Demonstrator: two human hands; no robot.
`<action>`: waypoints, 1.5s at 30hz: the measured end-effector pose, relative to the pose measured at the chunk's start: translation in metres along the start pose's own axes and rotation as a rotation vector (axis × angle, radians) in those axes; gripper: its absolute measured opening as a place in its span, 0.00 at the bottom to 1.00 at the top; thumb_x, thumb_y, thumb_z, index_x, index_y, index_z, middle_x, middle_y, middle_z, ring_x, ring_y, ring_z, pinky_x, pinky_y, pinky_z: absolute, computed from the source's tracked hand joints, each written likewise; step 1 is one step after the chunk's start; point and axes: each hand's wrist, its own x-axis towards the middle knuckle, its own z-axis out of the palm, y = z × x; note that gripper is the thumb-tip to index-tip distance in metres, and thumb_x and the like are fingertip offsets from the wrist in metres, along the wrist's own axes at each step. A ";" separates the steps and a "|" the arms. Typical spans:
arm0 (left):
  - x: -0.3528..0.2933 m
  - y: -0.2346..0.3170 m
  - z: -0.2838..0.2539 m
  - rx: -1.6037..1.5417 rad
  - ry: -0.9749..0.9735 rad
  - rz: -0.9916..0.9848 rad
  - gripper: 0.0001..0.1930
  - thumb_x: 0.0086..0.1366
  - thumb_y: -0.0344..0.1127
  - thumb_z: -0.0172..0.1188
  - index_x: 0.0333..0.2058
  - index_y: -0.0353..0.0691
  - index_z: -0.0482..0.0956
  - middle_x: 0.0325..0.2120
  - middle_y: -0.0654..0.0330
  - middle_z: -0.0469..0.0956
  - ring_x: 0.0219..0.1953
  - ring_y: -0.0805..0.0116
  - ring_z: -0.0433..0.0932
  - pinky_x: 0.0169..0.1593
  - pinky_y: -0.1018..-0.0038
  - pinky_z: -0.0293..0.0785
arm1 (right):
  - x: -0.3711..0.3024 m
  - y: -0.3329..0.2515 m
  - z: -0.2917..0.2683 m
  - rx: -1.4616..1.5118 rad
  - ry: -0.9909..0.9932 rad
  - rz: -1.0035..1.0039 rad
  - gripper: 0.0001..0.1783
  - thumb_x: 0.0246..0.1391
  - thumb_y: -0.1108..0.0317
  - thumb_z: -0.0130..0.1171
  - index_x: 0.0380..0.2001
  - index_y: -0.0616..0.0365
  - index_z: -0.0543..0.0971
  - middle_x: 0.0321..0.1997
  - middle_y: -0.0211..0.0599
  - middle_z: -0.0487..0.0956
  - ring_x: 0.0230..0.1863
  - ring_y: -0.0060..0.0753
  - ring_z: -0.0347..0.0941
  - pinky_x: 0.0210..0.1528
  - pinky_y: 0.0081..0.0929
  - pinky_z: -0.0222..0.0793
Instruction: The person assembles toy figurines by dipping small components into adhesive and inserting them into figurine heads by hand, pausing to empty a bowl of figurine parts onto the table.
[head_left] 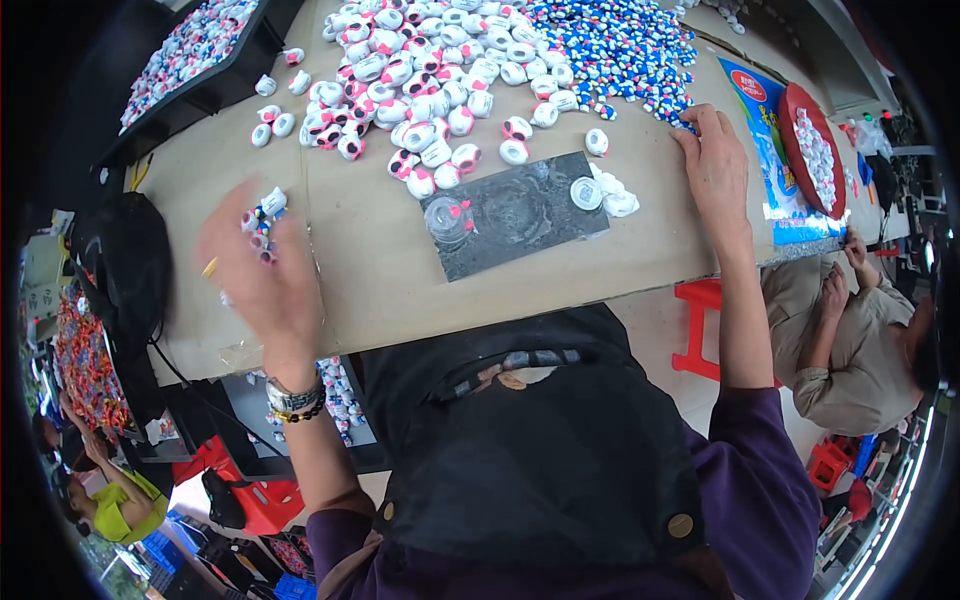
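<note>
My left hand [265, 275], smeared by motion, is over the left part of the table. Several small white, blue and pink pieces [268, 215] show at its fingers; whether it grips them cannot be made out. My right hand [718, 165] reaches to the right edge of a heap of small blue, white and yellow pieces [620, 50]. Its thumb and forefinger close on a small blue piece [684, 127]. Left of that heap spreads a pile of white rounded pieces with pink parts [430, 90]. A dark flat slab [520, 215] with round clear discs lies between my hands.
A black tray [190, 105] of finished-looking small pieces stands at the far left. At right, a red dish [795, 110] of white pieces sits on a blue printed sheet [745, 100]. Crumpled white tissue [617, 195] touches the slab. A co-worker [850, 340] sits at right.
</note>
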 end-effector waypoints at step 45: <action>0.010 0.014 0.009 -0.303 -0.737 0.322 0.41 0.35 0.55 0.70 0.51 0.48 0.72 0.50 0.56 0.65 0.56 0.48 0.59 0.55 0.53 0.56 | -0.008 -0.024 -0.028 1.404 -0.070 0.475 0.14 0.57 0.80 0.54 0.47 0.68 0.75 0.47 0.41 0.77 0.39 0.27 0.75 0.45 0.24 0.74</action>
